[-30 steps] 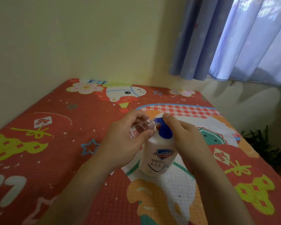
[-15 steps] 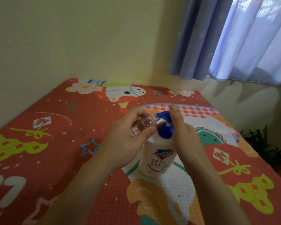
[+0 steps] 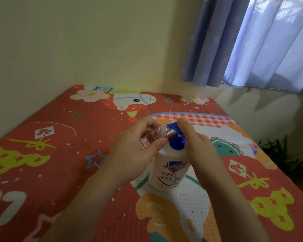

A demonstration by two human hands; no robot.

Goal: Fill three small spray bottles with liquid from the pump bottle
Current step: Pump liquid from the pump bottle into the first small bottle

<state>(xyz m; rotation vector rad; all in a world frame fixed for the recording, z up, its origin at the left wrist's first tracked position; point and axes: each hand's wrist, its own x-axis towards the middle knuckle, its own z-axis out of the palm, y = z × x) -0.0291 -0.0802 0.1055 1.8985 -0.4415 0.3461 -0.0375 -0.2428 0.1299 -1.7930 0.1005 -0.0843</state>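
A white pump bottle (image 3: 170, 168) with a blue pump head (image 3: 177, 137) stands upright on the mat. My left hand (image 3: 138, 151) grips a small clear spray bottle (image 3: 153, 137), tilted with its open mouth against the pump's spout. My right hand (image 3: 194, 145) lies along the right side of the pump bottle, with a straight finger resting on top of the raised pump head. No other small bottles show in this view.
A red patterned mat (image 3: 59, 154) covers the surface, with cream walls close at the left and back. Blue curtains (image 3: 252, 41) hang at the back right, and a green plant (image 3: 283, 154) sits beyond the mat's right edge.
The pump head has risen from pressed down to raised, and my right finger came up with it. My left hand keeps the small bottle at the spout.
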